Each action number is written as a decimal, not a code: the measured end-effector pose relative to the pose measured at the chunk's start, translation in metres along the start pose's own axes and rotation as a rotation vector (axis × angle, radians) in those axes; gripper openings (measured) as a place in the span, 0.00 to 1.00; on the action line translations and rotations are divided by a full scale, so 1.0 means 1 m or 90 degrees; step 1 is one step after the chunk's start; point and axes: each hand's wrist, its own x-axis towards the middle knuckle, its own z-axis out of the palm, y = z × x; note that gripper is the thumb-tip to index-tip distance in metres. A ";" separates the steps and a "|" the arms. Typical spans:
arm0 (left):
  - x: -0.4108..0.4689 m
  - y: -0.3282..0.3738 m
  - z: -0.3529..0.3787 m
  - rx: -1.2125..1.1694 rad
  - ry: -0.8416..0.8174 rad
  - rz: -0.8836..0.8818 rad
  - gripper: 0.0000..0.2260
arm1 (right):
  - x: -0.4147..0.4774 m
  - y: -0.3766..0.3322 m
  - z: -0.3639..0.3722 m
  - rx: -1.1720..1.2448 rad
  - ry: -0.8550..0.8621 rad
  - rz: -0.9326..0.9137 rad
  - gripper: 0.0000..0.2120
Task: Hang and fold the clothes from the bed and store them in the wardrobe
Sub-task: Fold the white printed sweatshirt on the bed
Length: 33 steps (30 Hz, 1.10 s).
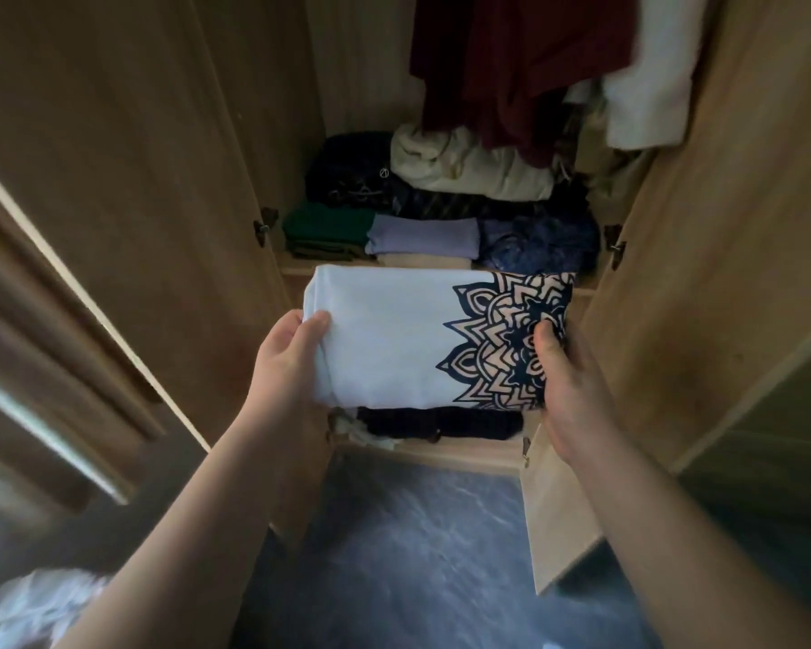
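Head view. Folded shirt (394, 339), white with a dark flower print on its right half, held flat in the air just in front of the open wardrobe (361, 63), between upper shelf (300, 270) and lower shelf (441, 449). Gripped at its left edge by left hand (286, 363), thumb on top, fingers underneath. Gripped at its right edge by right hand (567, 381), thumb on the print, fingers underneath. Not yet resting on either shelf.

Progress, as judged: folding of this shirt done; storing under way, not finished. Already on upper shelf:
- green pile (328, 229) at left front corner
- lilac pile (422, 236) at middle of front edge
- blue patterned bundle (539, 243) at right front corner
- dark garment (352, 175) and cream bundle (464, 168) behind, toward back edge

Dark red garment (511, 63) and white garment (647, 86) hanging above, toward right side. Dark pile (441, 421) on lower shelf, directly below the shirt. Share of these taken from the bed: cannot tell. Bed not in view. Pale cloth (29, 611) at lower left of frame, too blurred to identify.

In the way: front edge of upper shelf filled across its width, so placement probably on top of a pile or on lower shelf. Hem of dark red garment low over cream bundle. Left door (113, 156) and right door (722, 203) open, apart from both arms. Small lower door (558, 522) ajar beside right forearm. Grey floor (417, 555) below.
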 end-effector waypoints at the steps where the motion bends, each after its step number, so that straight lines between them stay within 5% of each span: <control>1: 0.015 0.001 0.006 0.000 0.012 -0.003 0.14 | 0.020 0.003 0.002 -0.003 0.004 0.005 0.21; 5: 0.081 0.000 0.024 0.009 0.050 -0.006 0.16 | 0.093 0.016 0.014 -0.027 0.010 0.040 0.23; 9: 0.159 -0.009 0.037 -0.002 0.042 -0.017 0.09 | 0.162 0.027 0.035 -0.024 0.027 0.022 0.15; 18: 0.354 -0.024 0.056 0.013 -0.001 -0.053 0.11 | 0.314 0.059 0.086 -0.144 0.112 0.054 0.04; 22: 0.422 -0.031 0.072 0.043 -0.042 -0.063 0.20 | 0.373 0.078 0.096 -0.193 0.139 0.097 0.07; 29: 0.508 -0.037 0.116 0.093 -0.034 -0.098 0.10 | 0.468 0.090 0.087 -0.240 0.178 0.095 0.14; 33: 0.536 -0.062 0.134 0.176 -0.031 -0.127 0.13 | 0.505 0.121 0.073 -0.322 0.174 0.162 0.23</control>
